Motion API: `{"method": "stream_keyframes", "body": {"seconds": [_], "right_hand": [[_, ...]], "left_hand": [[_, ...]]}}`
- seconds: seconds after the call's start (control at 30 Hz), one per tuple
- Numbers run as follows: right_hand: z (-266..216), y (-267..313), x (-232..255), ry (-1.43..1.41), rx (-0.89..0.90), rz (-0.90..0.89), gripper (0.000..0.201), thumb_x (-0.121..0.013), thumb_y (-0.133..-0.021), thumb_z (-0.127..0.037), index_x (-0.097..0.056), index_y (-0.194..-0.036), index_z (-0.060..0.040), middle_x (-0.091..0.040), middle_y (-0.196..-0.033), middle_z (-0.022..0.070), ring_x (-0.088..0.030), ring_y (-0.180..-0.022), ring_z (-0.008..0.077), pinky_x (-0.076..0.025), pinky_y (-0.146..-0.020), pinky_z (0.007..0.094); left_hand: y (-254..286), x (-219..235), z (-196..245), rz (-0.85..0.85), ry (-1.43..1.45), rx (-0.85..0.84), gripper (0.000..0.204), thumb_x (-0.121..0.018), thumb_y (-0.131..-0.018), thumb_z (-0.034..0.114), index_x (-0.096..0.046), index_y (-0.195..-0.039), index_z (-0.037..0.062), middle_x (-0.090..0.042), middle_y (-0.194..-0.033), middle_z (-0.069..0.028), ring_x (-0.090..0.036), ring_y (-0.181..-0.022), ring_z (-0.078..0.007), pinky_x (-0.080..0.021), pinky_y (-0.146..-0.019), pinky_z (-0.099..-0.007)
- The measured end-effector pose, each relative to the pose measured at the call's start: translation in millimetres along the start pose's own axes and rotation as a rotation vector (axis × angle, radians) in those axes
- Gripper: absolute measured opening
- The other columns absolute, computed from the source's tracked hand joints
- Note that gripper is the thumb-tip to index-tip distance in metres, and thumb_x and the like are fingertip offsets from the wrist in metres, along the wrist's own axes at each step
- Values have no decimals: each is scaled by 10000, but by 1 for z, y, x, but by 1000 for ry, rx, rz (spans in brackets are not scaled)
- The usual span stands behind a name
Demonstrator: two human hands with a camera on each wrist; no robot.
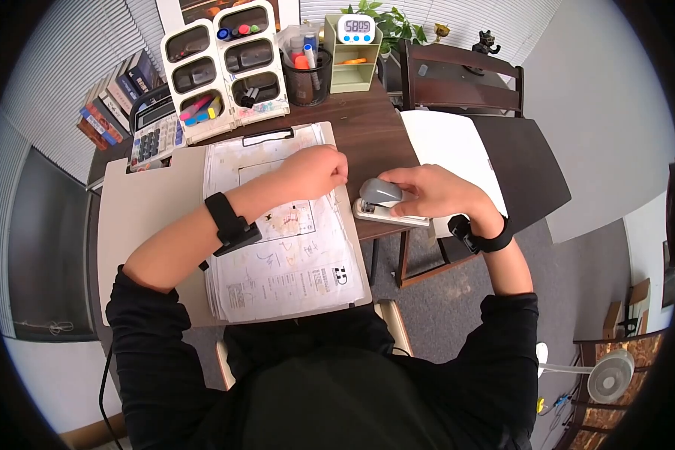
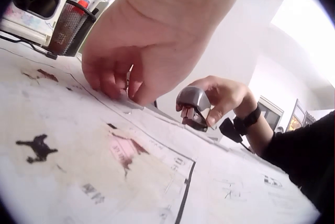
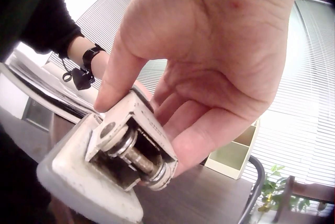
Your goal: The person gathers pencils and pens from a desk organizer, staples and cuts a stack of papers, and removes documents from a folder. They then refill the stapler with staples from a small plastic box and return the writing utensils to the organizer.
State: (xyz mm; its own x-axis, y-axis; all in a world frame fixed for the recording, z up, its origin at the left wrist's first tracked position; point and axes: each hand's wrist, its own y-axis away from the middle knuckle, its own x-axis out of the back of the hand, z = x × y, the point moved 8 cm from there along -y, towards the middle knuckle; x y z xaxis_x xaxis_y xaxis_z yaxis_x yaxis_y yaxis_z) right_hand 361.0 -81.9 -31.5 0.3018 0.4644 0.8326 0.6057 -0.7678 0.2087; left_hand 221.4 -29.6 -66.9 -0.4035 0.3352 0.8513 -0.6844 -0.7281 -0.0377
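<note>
A stack of marked papers (image 1: 292, 262) lies under a black wire clip (image 1: 268, 136) on a beige board. My left hand (image 1: 311, 171) is at the stack's upper right edge, fingers curled; in the left wrist view the thumb and fingertips of that hand (image 2: 152, 41) pinch at the paper edge, though the palm partly hides what they hold. Right of the stack, my right hand (image 1: 435, 191) grips a stapler with a grey top (image 1: 381, 190) and white base (image 1: 390, 216). The right wrist view shows its white hinge end (image 3: 136, 150) between thumb and fingers of the right hand (image 3: 209, 51).
Behind the papers stand a white compartment organizer (image 1: 229, 71), a mesh pen cup (image 1: 307, 82) and a green holder (image 1: 352, 67) with a timer. A calculator (image 1: 154, 144) and books (image 1: 120, 97) are at the left. White sheets (image 1: 457, 150) lie at the right, near a wooden chair (image 1: 461, 79).
</note>
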Motion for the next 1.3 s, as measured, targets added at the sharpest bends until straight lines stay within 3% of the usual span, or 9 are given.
{"method": "stream_keyframes", "body": {"seconds": [0.1,0.43,0.6,0.7,0.9,0.97,1.03,1.23,1.3], "right_hand": [[1,0,1,31,16,26,537,-719,-745,-286,-580,-1221,-79,-670,-929,152,-641,-858,318,-486,-765,364],[3,-1,-2,-5,-10,-6,539,-720,-746,-283,-577,-1228,-90,-668,-931,148,-641,-857,313,-487,-763,357],[2,-1,-2,-18,-33,-13,529,-721,-747,-275,-579,-1228,-106,-670,-932,139,-641,-848,302,-486,-761,352],[4,-1,-2,-20,7,19,531,-745,-736,-228,-585,-1233,-126,-668,-907,78,-576,-723,213,-467,-699,314],[-1,-1,0,-39,-14,-1,542,-753,-732,-233,-582,-1238,-139,-679,-908,67,-570,-710,204,-466,-696,308],[-1,0,0,-49,-37,5,498,-718,-747,-242,-590,-1216,-136,-682,-939,105,-650,-827,266,-490,-743,338],[-2,0,1,-46,-42,2,499,-720,-747,-242,-590,-1216,-136,-682,-940,104,-650,-828,269,-490,-744,337],[-3,1,2,-48,-36,3,513,-729,-744,-245,-583,-1224,-136,-684,-952,119,-653,-839,286,-492,-754,343],[-1,1,1,-36,-49,2,517,-731,-744,-245,-581,-1227,-137,-685,-958,125,-654,-849,291,-493,-760,345]], "left_hand": [[2,3,6,-104,13,-71,158,-720,-727,170,-663,-839,75,-607,-836,-80,-612,-840,-239,-484,-728,-359],[-8,-7,19,-335,-114,2,218,-770,-662,162,-683,-854,103,-615,-826,-55,-624,-820,-229,-483,-687,-357],[-16,-6,11,-244,-90,-84,146,-723,-721,172,-695,-859,137,-607,-822,-34,-602,-830,-226,-478,-709,-355],[-13,-5,15,-193,-172,-216,104,-684,-771,200,-684,-863,151,-590,-850,-23,-566,-923,-223,-453,-787,-367],[-7,-20,20,-276,-378,-143,115,-581,-870,212,-637,-950,151,-534,-1003,-46,-467,-1061,-247,-371,-908,-412],[-6,-21,23,-296,-382,-111,129,-567,-877,211,-633,-962,139,-526,-1025,-51,-455,-1074,-248,-361,-919,-410],[-6,-25,20,-314,-387,-80,143,-554,-885,210,-629,-974,127,-517,-1046,-56,-443,-1088,-249,-350,-930,-408],[-28,2,14,72,-303,-146,95,-555,-847,179,-596,-865,96,-593,-899,-76,-554,-935,-283,-447,-800,-422],[-38,34,2,352,-180,-52,76,-555,-831,153,-566,-824,78,-616,-808,-103,-589,-825,-319,-476,-720,-435]]}}
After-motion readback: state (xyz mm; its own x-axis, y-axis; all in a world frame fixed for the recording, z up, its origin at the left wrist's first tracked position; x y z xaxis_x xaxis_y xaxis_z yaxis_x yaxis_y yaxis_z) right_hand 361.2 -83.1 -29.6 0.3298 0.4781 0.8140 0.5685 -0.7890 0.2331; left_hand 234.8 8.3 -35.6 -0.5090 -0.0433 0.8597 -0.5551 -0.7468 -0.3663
